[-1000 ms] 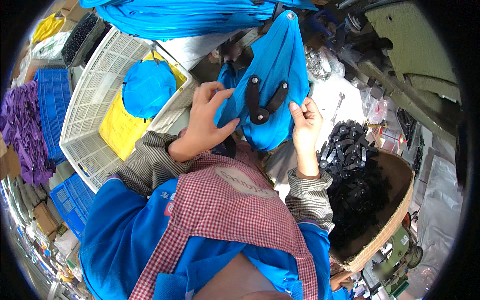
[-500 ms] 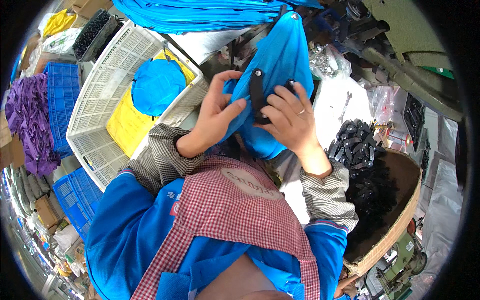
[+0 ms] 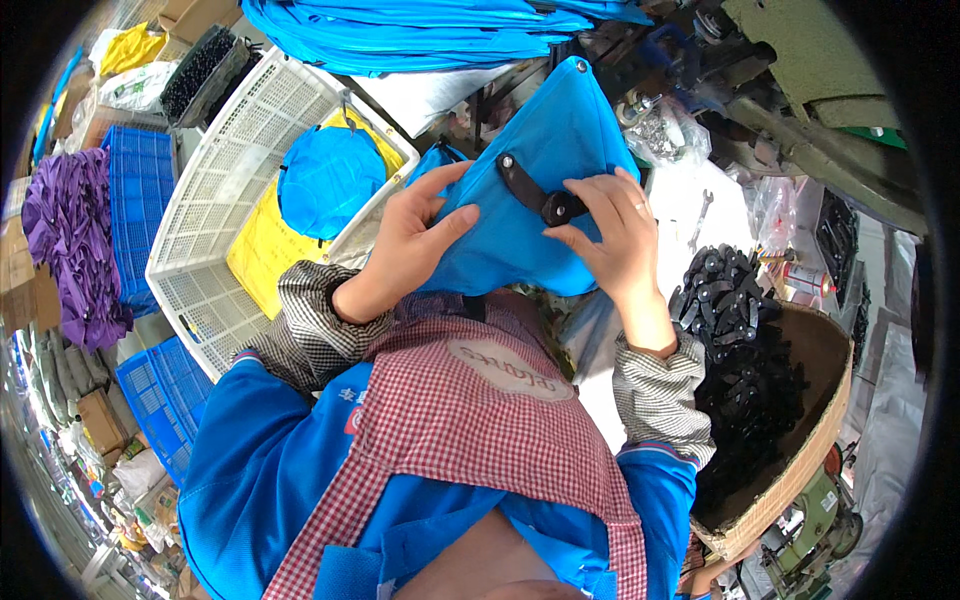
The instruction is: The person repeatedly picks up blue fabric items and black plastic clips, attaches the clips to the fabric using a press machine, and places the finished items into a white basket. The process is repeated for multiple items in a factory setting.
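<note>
Bright blue fabric (image 3: 545,130), with a metal stud at its top corner, spreads before me. A black strap (image 3: 522,186) is fixed to it by a round metal snap at the strap's upper end. My left hand (image 3: 420,225) grips the fabric's left edge, thumb in front and some fingers hidden behind the cloth. At the strap's lower end, where a dark round snap part shows, my right hand (image 3: 612,225) pinches with thumb and fingers.
To the left, a white plastic basket (image 3: 215,190) holds a round blue fabric piece (image 3: 330,182) and a yellow sheet. A cardboard box (image 3: 815,430) of black straps (image 3: 725,300) stands right. Folded blue fabric (image 3: 420,35) lies beyond, near green machinery (image 3: 820,60) and a wrench (image 3: 702,215).
The strap has turned from nearly upright to a bent slant. My right hand has moved right with its lower end, and the fabric is spread flatter.
</note>
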Demonstrator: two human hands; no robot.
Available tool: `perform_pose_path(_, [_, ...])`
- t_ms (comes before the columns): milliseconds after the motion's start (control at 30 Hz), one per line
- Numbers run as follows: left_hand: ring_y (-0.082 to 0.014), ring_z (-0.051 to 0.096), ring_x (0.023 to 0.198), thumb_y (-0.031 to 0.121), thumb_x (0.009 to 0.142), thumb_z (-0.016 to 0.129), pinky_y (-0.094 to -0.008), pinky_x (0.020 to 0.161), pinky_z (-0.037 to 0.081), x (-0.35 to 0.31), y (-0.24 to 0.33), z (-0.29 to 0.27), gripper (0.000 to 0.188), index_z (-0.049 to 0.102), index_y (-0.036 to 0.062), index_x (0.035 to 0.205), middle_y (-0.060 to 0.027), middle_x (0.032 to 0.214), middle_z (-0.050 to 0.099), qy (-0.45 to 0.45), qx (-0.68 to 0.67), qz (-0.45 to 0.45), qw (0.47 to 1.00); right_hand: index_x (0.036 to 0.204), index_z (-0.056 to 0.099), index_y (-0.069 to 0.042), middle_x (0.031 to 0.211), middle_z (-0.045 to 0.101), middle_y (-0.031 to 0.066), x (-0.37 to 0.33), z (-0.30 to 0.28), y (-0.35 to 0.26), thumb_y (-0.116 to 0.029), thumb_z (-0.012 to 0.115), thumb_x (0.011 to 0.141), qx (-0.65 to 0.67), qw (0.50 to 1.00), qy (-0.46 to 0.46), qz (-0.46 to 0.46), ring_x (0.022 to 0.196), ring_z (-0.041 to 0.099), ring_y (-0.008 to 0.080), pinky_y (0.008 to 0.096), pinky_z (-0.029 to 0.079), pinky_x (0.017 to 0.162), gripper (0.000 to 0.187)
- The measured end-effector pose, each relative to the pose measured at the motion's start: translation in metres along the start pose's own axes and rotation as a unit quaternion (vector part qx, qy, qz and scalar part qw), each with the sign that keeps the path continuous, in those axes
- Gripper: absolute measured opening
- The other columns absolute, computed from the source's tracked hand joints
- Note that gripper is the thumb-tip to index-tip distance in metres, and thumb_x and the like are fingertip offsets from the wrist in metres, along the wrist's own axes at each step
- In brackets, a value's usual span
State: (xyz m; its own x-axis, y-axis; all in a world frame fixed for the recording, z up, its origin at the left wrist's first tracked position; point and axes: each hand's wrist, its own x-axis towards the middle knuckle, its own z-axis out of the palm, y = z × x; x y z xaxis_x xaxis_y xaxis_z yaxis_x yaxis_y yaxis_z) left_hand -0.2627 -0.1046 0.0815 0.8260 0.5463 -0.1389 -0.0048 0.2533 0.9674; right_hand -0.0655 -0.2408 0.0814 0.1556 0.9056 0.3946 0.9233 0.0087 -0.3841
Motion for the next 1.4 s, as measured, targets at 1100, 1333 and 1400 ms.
perform_pose_path(1100, [-0.0239,0.052,0.105,0.025,0.085,0.057,-0.0382,0.093,0.04,-0.137,-0.114,-0.085,0.044,0.046,0.003,0.121,-0.0159,0.116,0.053,0.491,-0.338,-0.31,0.74,0.124,0.041,-0.003,0.117,0.051,0.0181,-0.133,0.073,0.038,-0.039,0.044,0.09,0.574,0.71,0.013,0.407,0.096,0.054,0.0283,0.0386,0.047,0.081,0.05])
perform_pose_path(1333, [-0.0294,0.044,0.115,0.027,0.086,0.053,-0.0393,0.097,0.034,-0.025,-0.112,-0.055,0.039,0.05,0.0078,0.12,-0.013,0.125,0.048,0.225,0.316,0.199,0.9,0.117,0.045,0.006,0.117,0.05,0.0149,-0.112,0.17,-0.045,-0.001,0.07,0.07,0.535,0.754,-0.144,0.354,0.103,0.048,0.0234,0.0347,0.038,0.092,0.054])
perform_pose_path(1400, [-0.0305,0.039,0.119,0.036,0.085,0.053,-0.0411,0.099,0.031,0.015,-0.094,-0.042,0.049,0.046,0.006,0.124,-0.0154,0.131,0.041,0.169,0.356,0.25,0.885,0.111,0.049,0.006,0.112,0.053,0.0139,-0.104,0.173,-0.07,0.001,0.071,0.069,0.557,0.757,-0.172,0.296,0.098,0.05,0.0212,0.0334,0.04,0.089,0.048])
